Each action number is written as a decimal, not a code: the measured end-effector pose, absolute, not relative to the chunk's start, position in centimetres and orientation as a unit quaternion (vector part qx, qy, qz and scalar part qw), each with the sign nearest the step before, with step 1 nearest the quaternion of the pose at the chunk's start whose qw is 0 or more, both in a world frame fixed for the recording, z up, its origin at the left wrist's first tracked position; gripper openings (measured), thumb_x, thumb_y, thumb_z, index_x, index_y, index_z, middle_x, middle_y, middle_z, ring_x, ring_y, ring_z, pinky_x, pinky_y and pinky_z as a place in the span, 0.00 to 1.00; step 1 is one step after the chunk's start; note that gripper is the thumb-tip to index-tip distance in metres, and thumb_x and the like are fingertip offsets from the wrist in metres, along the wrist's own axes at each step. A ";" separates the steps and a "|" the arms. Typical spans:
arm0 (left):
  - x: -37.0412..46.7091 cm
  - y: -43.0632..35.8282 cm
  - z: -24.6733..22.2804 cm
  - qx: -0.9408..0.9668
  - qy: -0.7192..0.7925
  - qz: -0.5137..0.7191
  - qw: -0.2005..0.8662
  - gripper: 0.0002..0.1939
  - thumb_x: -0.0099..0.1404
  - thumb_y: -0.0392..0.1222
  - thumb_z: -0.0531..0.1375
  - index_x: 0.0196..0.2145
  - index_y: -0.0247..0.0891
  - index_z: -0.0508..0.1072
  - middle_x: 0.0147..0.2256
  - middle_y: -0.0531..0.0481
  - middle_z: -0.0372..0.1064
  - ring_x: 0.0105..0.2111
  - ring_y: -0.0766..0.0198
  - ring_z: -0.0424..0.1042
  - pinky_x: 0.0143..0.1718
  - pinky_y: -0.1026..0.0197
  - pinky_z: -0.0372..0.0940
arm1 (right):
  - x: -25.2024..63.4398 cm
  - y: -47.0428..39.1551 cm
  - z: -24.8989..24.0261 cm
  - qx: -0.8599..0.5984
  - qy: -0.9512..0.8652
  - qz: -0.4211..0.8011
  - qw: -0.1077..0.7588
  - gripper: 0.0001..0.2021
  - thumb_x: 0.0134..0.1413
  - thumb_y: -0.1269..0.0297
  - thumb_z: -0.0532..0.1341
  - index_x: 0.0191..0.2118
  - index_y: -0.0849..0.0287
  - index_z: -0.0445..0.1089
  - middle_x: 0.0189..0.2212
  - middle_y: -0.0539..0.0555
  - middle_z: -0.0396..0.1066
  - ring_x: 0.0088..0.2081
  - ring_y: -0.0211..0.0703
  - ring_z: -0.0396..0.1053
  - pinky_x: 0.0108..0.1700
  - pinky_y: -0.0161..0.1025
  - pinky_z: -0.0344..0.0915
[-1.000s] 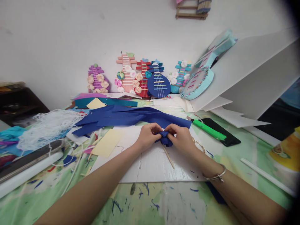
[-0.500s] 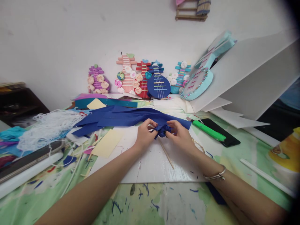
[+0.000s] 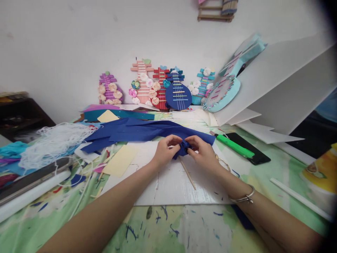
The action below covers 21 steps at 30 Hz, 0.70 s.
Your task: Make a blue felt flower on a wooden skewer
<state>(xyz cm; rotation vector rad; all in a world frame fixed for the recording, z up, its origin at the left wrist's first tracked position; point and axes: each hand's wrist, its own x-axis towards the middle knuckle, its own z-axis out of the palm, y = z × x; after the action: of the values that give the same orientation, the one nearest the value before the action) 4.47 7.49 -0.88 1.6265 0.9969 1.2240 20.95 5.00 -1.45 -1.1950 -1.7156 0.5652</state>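
Observation:
A small crumpled piece of dark blue paper (image 3: 181, 151), folded like a flower, is held up between both hands. My left hand (image 3: 167, 149) pinches its left side with thumb and fingers. On the other side my right hand (image 3: 200, 151) pinches it the same way. Fingertips hide part of the blue piece. Under the hands lies a white board (image 3: 168, 189), with a thin wooden stick (image 3: 187, 173) slanting across it just below the blue piece. Behind them stretch long sheets of blue paper (image 3: 131, 130).
At right lie a green cutter (image 3: 234, 146), a black phone-like slab (image 3: 259, 159) and a white strip (image 3: 297, 196). Left are tangled white string (image 3: 58, 140) and a cream paper piece (image 3: 120, 161). Decorated model lutes, one of them blue (image 3: 179, 95), lean on the wall.
Both hands have drawn closer together around the blue piece, the left moving slightly right. The piece looks more bunched between the fingertips.

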 end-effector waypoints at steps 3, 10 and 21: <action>4.4 7.5 -0.7 0.652 0.397 0.488 0.424 0.08 0.52 0.37 0.62 0.32 0.35 0.75 0.32 0.47 0.75 0.34 0.63 0.74 0.35 0.63 0.70 | 21.0 4.9 -1.3 -0.481 -0.705 0.245 0.460 0.14 0.50 0.75 0.57 0.43 0.57 0.69 0.39 0.54 0.77 0.41 0.42 0.75 0.42 0.41 0.69; 4.2 7.6 -0.7 0.645 0.398 0.489 0.431 0.06 0.47 0.36 0.62 0.27 0.34 0.74 0.27 0.50 0.72 0.30 0.64 0.72 0.32 0.64 0.69 | 21.0 4.7 -1.1 -0.464 -0.732 0.229 0.443 0.14 0.50 0.74 0.57 0.43 0.56 0.71 0.39 0.53 0.77 0.39 0.41 0.73 0.41 0.40 0.68; 4.3 7.4 -0.5 0.626 0.389 0.522 0.429 0.05 0.48 0.38 0.63 0.25 0.34 0.71 0.25 0.52 0.69 0.27 0.68 0.69 0.30 0.66 0.66 | 21.0 4.6 -0.6 -0.478 -0.680 0.290 0.474 0.12 0.53 0.56 0.61 0.38 0.59 0.73 0.30 0.52 0.74 0.32 0.40 0.70 0.35 0.38 0.66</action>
<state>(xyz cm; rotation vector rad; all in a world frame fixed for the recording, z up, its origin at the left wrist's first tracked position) 4.27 7.41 -0.49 1.5616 0.9715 1.3035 21.02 4.58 -0.58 -1.1703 -1.6643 0.7098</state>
